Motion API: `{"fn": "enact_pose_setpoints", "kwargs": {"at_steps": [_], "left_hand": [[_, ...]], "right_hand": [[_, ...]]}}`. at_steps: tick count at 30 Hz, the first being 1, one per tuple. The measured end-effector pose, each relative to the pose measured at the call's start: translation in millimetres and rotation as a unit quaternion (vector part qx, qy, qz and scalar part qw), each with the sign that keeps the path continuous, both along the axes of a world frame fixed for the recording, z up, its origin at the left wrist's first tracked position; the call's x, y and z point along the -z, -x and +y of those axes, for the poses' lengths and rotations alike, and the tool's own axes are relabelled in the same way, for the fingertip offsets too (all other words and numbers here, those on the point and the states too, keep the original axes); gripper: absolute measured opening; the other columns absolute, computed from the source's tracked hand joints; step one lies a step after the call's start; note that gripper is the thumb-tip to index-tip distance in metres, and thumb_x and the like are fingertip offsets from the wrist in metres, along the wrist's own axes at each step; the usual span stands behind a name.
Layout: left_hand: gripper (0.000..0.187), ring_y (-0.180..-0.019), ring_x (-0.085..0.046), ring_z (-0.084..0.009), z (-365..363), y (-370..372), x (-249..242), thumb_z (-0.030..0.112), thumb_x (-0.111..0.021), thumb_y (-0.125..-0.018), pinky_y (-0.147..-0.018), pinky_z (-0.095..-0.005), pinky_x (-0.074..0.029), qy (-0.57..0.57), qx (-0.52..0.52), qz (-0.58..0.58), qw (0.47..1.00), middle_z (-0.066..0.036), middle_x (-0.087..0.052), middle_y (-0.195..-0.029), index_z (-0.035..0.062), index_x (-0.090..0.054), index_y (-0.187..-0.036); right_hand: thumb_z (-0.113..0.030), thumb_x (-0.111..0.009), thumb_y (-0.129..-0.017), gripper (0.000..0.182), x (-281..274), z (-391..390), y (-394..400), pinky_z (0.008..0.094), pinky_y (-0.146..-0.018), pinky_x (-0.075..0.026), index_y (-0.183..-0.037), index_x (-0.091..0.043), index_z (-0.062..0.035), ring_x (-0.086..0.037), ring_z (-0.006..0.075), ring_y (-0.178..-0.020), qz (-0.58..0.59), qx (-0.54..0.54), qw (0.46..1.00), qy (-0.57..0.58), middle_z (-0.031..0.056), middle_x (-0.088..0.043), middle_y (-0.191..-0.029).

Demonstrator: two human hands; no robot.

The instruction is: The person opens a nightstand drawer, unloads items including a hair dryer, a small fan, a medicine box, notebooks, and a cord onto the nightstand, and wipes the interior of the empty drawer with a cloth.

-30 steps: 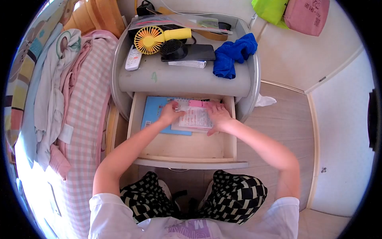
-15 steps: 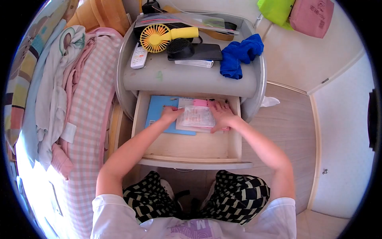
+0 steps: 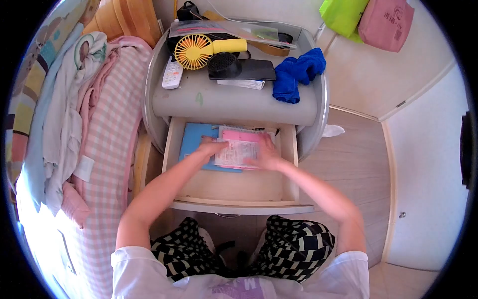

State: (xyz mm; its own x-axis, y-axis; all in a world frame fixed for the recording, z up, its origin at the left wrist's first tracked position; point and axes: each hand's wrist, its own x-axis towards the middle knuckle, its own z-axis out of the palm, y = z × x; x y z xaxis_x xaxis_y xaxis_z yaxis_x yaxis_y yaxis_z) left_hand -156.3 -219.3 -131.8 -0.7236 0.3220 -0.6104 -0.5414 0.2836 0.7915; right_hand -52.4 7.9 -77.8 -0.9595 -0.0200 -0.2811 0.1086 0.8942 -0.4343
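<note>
"Where's the printed packet [image 3: 231,153]?"

"In the drawer [image 3: 234,192], twd the back half, abt mid-width. Left hand [image 3: 211,147] at the packet's L edge, right hand [image 3: 269,154] at its R."

"Fingers?"

"L: partly curled, thumb over the edge; can't tell if it's a real grip, undersides hidden. R: fingers a bit spread at the R end of the pink piece [image 3: 241,135], thumb reaching in over the packet; can't tell if it has hold of anything."

"What's in the way?"

"Blue book [image 3: 194,142], drawer's L side, partly covered by L hand & packet. Pink piece is just behind the packet. Grey top [image 3: 229,99] sits above the drawer's back end."

"On that?"

"Beyond the drawer, L to R: remote [image 3: 172,75], yellow fan [image 3: 194,52], black brush [image 3: 223,66] overlapping a dark flat slab [image 3: 260,70], then blue cloth [image 3: 298,74]."

"Rest?"

"Checked blanket [image 3: 112,114] L of the drawer; white scrap [image 3: 332,130] on the floor to its R; knees in patterned trousers [image 3: 301,244] nr its front."
</note>
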Motion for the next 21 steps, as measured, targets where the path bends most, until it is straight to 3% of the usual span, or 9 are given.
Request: {"fn": "enact_pose_setpoints", "kwargs": {"at_steps": [1, 2, 4, 6, 9, 14, 16, 19, 21], "left_hand": [[0.055, -0.094, -0.065, -0.0227, -2.5, -0.6, 1.6, 0.021, -0.080, -0.074, -0.081, -0.0347, -0.053, -0.031, 0.014, 0.001, 0.999, -0.014, -0.065, -0.107, -0.0050, -0.057, -0.116], [0.055, -0.094, -0.065, -0.0227, -5.8, -0.2, 2.4, 0.021, -0.080, -0.074, -0.081, -0.0347, -0.053, -0.033, 0.015, 0.000, 0.999, -0.014, -0.065, -0.107, -0.0050, -0.057, -0.116], [0.068, -0.097, -0.063, -0.0235, -12.5, 3.5, -3.3, 0.025, -0.082, -0.072, -0.083, -0.0350, -0.051, 0.070, -0.046, 0.044, 0.996, -0.015, -0.065, -0.107, -0.0055, -0.050, -0.123], [0.074, -0.099, -0.062, -0.0243, -25.6, 5.0, -27.9, 0.026, -0.082, -0.071, -0.085, -0.0352, -0.051, 0.077, -0.031, 0.043, 0.996, -0.017, -0.063, -0.109, -0.0083, -0.046, -0.125], [0.081, -0.101, -0.060, -0.0252, -51.2, 14.2, -34.7, 0.028, -0.082, -0.069, -0.087, -0.0352, -0.050, 0.089, -0.005, 0.055, 0.994, -0.019, -0.060, -0.111, -0.0109, -0.041, -0.128], [0.080, -0.105, -0.058, -0.0299, -63.4, 7.6, -48.6, 0.028, -0.080, -0.070, -0.093, -0.0380, -0.046, 0.181, -0.008, 0.055, 0.982, -0.023, -0.057, -0.117, -0.0098, -0.041, -0.129], [0.072, -0.111, -0.054, -0.0355, -70.2, 5.8, -23.9, 0.025, -0.073, -0.075, -0.098, -0.0418, -0.042, 0.296, 0.035, 0.279, 0.913, -0.026, -0.052, -0.123, -0.0081, -0.040, -0.130], [0.064, -0.117, -0.048, -0.0402, -61.0, -9.1, -52.1, 0.021, -0.067, -0.079, -0.103, -0.0440, -0.037, 0.323, 0.088, 0.450, 0.828, -0.026, -0.047, -0.129, -0.0059, -0.041, -0.131], [0.062, -0.117, -0.048, -0.0403, -56.5, -10.2, -52.7, 0.020, -0.066, -0.079, -0.104, -0.0437, -0.036, 0.311, 0.082, 0.432, 0.842, -0.025, -0.048, -0.128, -0.0051, -0.042, -0.131]], "right_hand": [[-0.056, -0.069, -0.072, 0.111, 14.9, 8.3, 0.2, 0.0473, -0.114, -0.019, -0.147, -0.010, -0.0005, -0.017, 0.0398, -0.141, -0.002, 0.000, 1.000, -0.003, 0.0276, -0.020, -0.149], [-0.054, -0.066, -0.077, 0.100, 29.4, 16.8, 1.3, 0.0468, -0.111, -0.024, -0.146, -0.016, 0.0001, -0.025, 0.0381, -0.138, -0.008, 0.103, 0.988, 0.116, 0.0262, -0.026, -0.147], [-0.051, -0.062, -0.082, 0.090, 28.8, 19.9, 1.7, 0.0462, -0.109, -0.028, -0.145, -0.022, 0.0006, -0.032, 0.0363, -0.135, -0.011, 0.204, 0.951, 0.233, 0.0248, -0.033, -0.145], [-0.042, -0.054, -0.090, 0.064, 26.0, 16.0, 1.7, 0.0416, -0.098, -0.039, -0.139, -0.039, -0.0025, -0.048, 0.0271, -0.121, -0.130, 0.361, 0.868, 0.315, 0.0161, -0.051, -0.132], [-0.034, -0.051, -0.093, 0.044, 19.5, 8.7, 4.9, 0.0354, -0.088, -0.042, -0.128, -0.052, -0.0066, -0.053, 0.0170, -0.107, -0.189, 0.336, 0.846, 0.369, 0.0069, -0.059, -0.118], [-0.027, -0.049, -0.095, 0.030, 27.4, -11.3, 23.4, 0.0328, -0.081, -0.043, -0.116, -0.059, -0.0083, -0.054, 0.0128, -0.094, -0.223, 0.335, 0.831, 0.384, 0.0025, -0.061, -0.103], [-0.026, -0.049, -0.094, 0.029, 25.4, -17.9, 26.0, 0.0329, -0.080, -0.043, -0.114, -0.060, -0.0084, -0.053, 0.0127, -0.093, -0.233, 0.333, 0.826, 0.390, 0.0023, -0.061, -0.102], [-0.024, -0.050, -0.093, 0.026, 22.6, -25.0, 20.2, 0.0331, -0.080, -0.044, -0.112, -0.060, -0.0095, -0.055, 0.0140, -0.093, -0.223, 0.294, 0.810, 0.456, 0.0024, -0.061, -0.103], [-0.021, -0.052, -0.091, 0.024, 21.2, -33.1, 18.6, 0.0342, -0.080, -0.047, -0.111, -0.059, -0.0092, -0.057, 0.0161, -0.093, -0.194, 0.331, 0.811, 0.441, 0.0036, -0.062, -0.102]]}}
